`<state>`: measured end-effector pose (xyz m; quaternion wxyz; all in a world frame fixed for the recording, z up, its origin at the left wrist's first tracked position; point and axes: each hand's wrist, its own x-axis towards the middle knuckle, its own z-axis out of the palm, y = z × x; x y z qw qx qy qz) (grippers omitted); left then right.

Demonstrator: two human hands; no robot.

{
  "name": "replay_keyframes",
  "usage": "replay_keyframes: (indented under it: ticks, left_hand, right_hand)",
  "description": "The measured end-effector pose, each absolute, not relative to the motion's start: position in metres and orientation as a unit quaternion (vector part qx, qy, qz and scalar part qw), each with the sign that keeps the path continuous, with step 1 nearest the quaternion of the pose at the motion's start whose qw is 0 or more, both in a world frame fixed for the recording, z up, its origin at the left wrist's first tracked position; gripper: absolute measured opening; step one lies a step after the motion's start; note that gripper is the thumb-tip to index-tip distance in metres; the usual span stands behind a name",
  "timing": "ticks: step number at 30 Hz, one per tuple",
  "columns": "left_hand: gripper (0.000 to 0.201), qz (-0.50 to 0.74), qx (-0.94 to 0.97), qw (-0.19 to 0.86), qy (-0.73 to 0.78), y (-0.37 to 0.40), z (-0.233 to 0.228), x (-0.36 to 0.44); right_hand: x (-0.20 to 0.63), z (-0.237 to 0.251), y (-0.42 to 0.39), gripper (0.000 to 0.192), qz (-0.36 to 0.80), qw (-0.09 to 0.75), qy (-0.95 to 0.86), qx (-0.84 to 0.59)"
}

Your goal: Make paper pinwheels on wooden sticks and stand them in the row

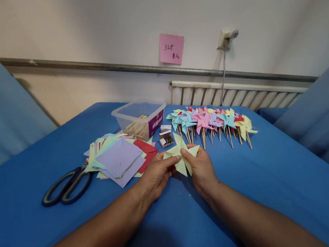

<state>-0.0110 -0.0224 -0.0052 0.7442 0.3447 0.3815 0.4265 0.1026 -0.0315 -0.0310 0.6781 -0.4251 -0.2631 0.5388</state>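
Note:
A pale green paper pinwheel [178, 140] is held up between both hands, its folded blades spread like a star and no stick visible on it. My left hand [160, 173] grips its left side, thumb pressed near the centre. On the other side my right hand [201, 170] pinches it, with its thumb also close to the middle. Just behind the pinwheel sits a small open box of metal pins [166, 139]. To the left lies a loose pile of coloured paper squares [118, 158], purple on top, with a red piece [146, 152] at its edge.
Large dark-handled scissors [69, 185] lie at the left, blades under the paper. Behind stands a clear plastic tub [118, 118] holding wooden sticks [137, 127]. Several finished pinwheels [203, 121] on sticks are grouped at the back right. A blue cloth [259, 192] covers the surface.

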Motion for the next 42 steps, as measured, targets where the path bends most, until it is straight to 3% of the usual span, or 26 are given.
replay_keyframes:
  ticks: [14,18,22,28,42]
  left_hand:
    - [0.034,0.471,0.338,0.712,0.396,-0.02,-0.001,-0.013]
    - [0.029,0.487,0.322,0.703,0.407,-0.015,0.003,-0.02]
    - [0.024,0.487,0.321,0.7,0.411,-0.011,0.005,-0.027]
    - [0.021,0.484,0.327,0.706,0.402,-0.01,0.008,-0.032]
    - [0.035,0.502,0.378,0.674,0.388,-0.015,0.007,-0.03]
  right_hand:
    - [0.105,-0.028,-0.034,0.037,0.556,0.656,-0.305,-0.41]
    - [0.115,-0.029,-0.033,0.031,0.473,0.673,-0.38,-0.424]
    - [0.128,-0.033,-0.029,0.039,0.381,0.678,-0.46,-0.428]
    - [0.13,-0.023,-0.039,0.03,0.241,0.592,-0.641,-0.425]
    - [0.129,-0.019,-0.041,0.004,0.216,0.559,-0.687,-0.41]
